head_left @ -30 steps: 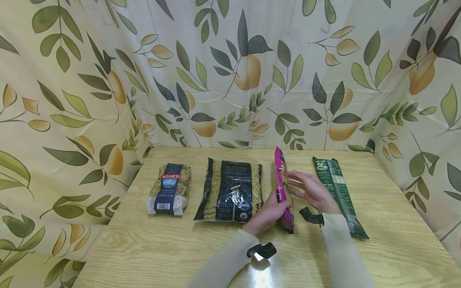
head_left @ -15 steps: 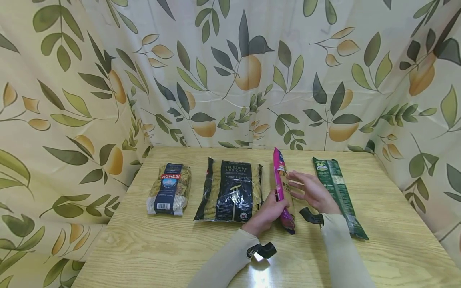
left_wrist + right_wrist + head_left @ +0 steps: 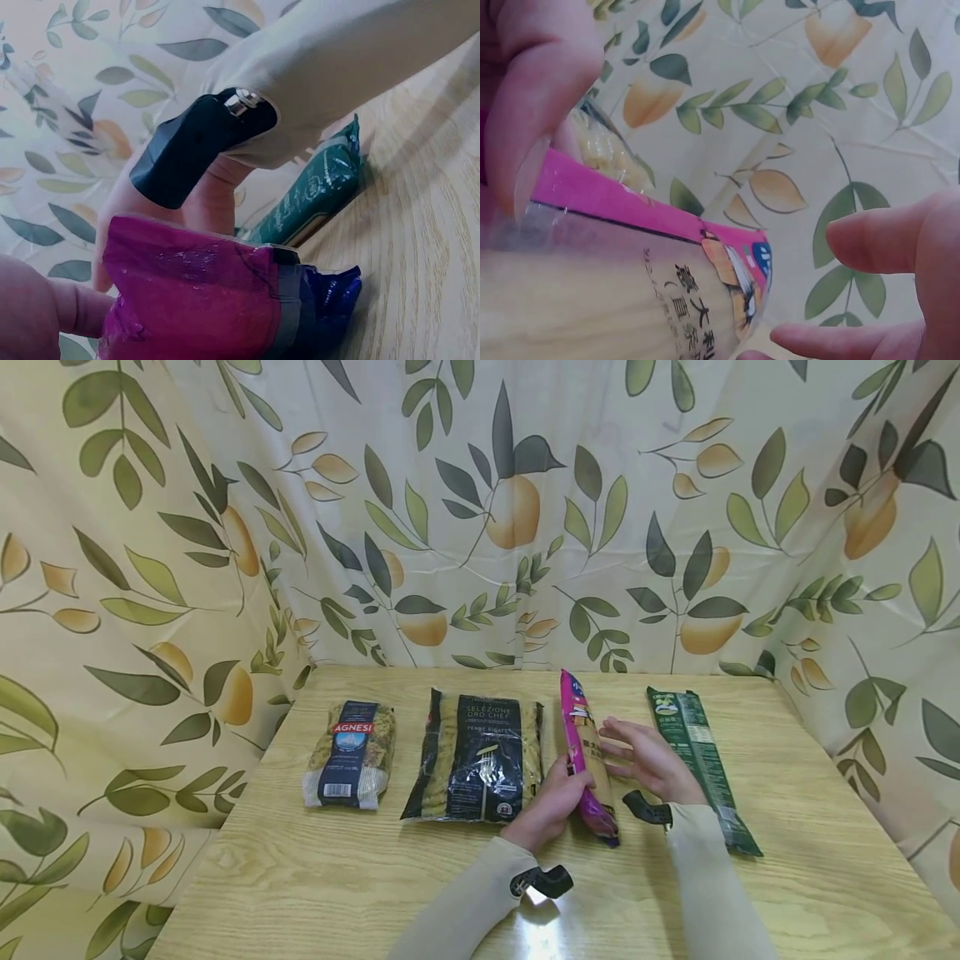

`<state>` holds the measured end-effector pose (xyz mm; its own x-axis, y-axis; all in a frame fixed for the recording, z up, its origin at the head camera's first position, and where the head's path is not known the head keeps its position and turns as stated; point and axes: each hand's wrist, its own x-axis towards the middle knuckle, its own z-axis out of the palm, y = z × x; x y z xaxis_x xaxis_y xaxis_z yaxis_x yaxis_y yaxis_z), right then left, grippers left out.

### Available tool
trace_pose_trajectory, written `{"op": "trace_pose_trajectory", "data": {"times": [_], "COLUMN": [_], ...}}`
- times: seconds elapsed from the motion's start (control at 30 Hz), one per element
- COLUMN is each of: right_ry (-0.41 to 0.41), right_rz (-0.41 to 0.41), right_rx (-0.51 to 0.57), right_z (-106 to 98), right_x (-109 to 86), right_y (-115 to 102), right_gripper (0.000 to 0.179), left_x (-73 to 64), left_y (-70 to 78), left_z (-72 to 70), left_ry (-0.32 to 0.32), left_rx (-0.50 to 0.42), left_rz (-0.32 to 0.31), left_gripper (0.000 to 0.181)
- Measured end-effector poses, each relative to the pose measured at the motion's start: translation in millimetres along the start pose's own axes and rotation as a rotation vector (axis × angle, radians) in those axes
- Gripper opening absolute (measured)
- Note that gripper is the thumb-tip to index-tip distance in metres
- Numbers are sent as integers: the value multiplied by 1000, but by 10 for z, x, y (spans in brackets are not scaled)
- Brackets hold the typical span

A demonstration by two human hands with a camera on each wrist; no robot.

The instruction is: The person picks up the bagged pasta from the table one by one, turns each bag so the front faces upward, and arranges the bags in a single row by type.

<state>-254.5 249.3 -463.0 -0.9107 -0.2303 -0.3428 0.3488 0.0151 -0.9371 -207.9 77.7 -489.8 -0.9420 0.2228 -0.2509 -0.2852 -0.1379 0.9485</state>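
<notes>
A long pink packet of spaghetti (image 3: 587,739) stands tilted on its edge in the head view. My left hand (image 3: 557,797) grips it at the side, thumb curled over the pink upper edge. Its clear window, with pale strands and dark lettering, faces right; the right wrist view shows this packet (image 3: 615,285) close up. My right hand (image 3: 654,760) is beside the window side with fingers spread and nothing held. In the left wrist view the pink back of the packet (image 3: 195,292) hides part of my right hand (image 3: 214,199).
Left of my hands lie a dark bag of penne (image 3: 487,760) and, farther left, an Agnesi pasta bag (image 3: 349,756). A slim green packet (image 3: 705,768) lies right of my right hand. A patterned curtain (image 3: 480,593) rises behind the wooden table (image 3: 322,877).
The spaghetti packet's far end has swung left, and the packet has tipped so more of its clear window shows. My left hand turned it slightly; my right hand has stayed nearly still.
</notes>
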Motion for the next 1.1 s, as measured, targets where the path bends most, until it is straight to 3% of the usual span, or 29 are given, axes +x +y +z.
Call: {"op": "trace_pose_trajectory", "data": {"times": [0.07,0.3,0.47,0.73,1.1], "right_ry": [-5,-45,-76,-118,-71], "right_rz": [6,34,42,43,48], "right_rx": [11,4,17,-20,27], "right_z": [-7,-20,-38,-56,-75], "right_x": [0,53,103,129,83], "right_y": [5,60,115,132,85], "right_gripper": [47,73,75,78,71], "left_x": [3,26,38,39,30], "left_y": [-8,-2,14,8,11], "left_z": [-3,-35,-49,-77,-75], "left_ry": [0,-38,-49,-77,-97], "left_rx": [-26,-166,-229,-242,-217], "left_rz": [-2,0,-5,-28,-34], "left_gripper": [51,48,50,52,51]}}
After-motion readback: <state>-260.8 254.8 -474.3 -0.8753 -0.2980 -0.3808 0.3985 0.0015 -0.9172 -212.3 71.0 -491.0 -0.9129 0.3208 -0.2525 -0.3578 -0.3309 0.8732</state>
